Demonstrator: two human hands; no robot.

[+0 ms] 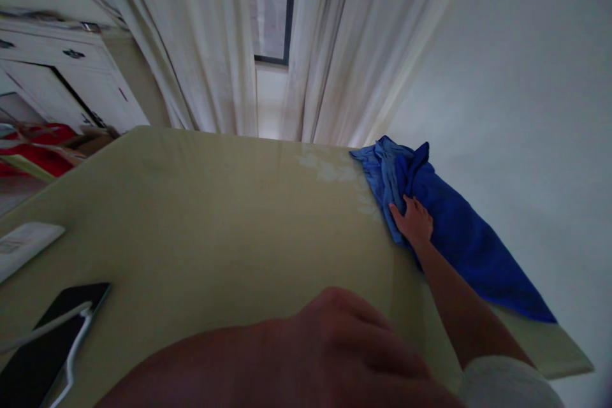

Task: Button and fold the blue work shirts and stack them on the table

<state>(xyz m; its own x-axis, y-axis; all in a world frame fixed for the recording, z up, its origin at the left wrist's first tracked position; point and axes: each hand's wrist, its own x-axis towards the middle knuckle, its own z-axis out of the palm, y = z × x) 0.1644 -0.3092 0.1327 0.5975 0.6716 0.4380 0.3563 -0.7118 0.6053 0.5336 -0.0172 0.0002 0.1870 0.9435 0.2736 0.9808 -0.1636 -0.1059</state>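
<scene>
Touching the bunched blue cloth (454, 223) at the table's (215, 210) far right, by the wall (526, 76), is our right hand (415, 223), thumb apart from its fingers; we can't tell if they're gripping. Our left hand (351, 350) kinda blocks the near side, fingers hidden, so can't tell there. Left side's got a dark device (29, 357), white cable (70, 363) across it, plus a white packet (23, 245). Tabletop's yellowish; beyond are curtains (205, 44), a window (272, 6) and a cabinet (86, 86).
</scene>
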